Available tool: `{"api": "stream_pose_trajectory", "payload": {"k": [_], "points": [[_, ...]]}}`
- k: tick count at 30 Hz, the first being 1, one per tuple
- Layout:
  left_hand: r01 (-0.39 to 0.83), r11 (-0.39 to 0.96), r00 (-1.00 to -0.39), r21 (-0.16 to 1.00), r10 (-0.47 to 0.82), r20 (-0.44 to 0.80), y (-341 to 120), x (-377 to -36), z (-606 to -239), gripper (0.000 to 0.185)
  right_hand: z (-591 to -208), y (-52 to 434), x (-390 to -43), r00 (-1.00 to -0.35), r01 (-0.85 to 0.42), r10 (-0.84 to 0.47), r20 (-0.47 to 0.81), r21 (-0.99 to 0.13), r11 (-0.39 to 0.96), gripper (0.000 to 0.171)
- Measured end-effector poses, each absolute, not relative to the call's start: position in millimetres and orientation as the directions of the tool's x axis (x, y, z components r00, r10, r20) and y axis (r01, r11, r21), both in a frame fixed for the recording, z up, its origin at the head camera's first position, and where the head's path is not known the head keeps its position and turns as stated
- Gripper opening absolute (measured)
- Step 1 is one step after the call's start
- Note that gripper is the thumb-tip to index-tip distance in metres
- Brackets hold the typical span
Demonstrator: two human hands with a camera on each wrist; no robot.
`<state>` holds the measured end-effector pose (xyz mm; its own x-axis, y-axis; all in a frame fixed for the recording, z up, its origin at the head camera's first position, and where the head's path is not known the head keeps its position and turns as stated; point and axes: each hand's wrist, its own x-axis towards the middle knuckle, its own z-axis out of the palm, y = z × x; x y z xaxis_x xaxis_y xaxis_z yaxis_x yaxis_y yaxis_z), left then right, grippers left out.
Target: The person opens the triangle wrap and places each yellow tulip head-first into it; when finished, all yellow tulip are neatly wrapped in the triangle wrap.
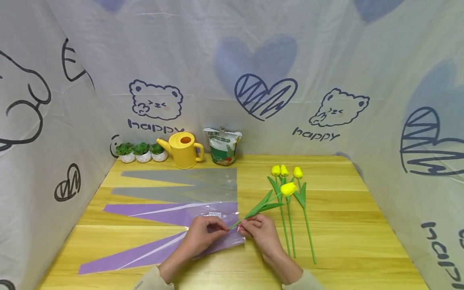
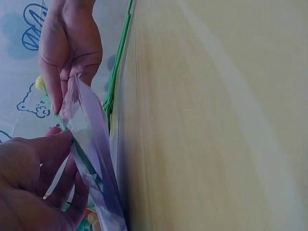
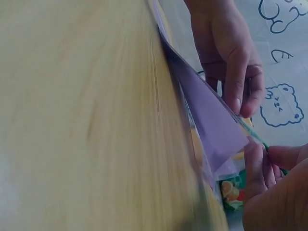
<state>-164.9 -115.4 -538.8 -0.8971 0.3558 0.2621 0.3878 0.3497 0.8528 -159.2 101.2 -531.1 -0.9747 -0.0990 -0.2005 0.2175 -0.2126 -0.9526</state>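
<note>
One yellow tulip [image 1: 259, 207] is up in the hands, at the right end of the front purple sleeve [image 1: 159, 254]. Its flower leans out past the right of that sleeve, and its thin stem points down to it. The right hand [image 1: 262, 233] pinches the stem below the leaves. The left hand [image 1: 199, 233] pinches the sleeve's edge beside the stem; I cannot tell if it has the stem too, or how much stem is inside.

It looks like the step now is getting the stem into the sleeve. The next move seems to need the sleeve's mouth spread apart and a slow push, so the leaves don't catch.

Three loose tulips [image 1: 284, 170] lie to the right of the front purple sleeve. The other purple sleeve [image 1: 166, 217] lies just behind it, and two gray sleeves [image 1: 206, 195] farther behind it, on the wooden surface [image 1: 348, 229]. Well behind it stand three little potted plants [image 1: 142, 155], a yellow watering can [image 1: 185, 153] and a bag [image 1: 222, 149].
</note>
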Motion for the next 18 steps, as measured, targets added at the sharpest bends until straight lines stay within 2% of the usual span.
{"api": "stream_pose_trajectory", "payload": {"k": [9,18], "points": [[0.381,0.356,-0.894,0.853,0.376,0.242,-111.7,-166.0,-536.8,0.011,-532.7,100.0,-160.0,-0.968,0.211,-0.165,-0.190,-0.971,-0.116,0.022],[0.393,0.350,-0.877,0.850,0.421,0.232,-110.9,-165.3,-537.8,0.012,-530.6,99.7,-159.9,-0.961,0.243,-0.166,-0.222,-0.962,-0.123,0.025]]}}
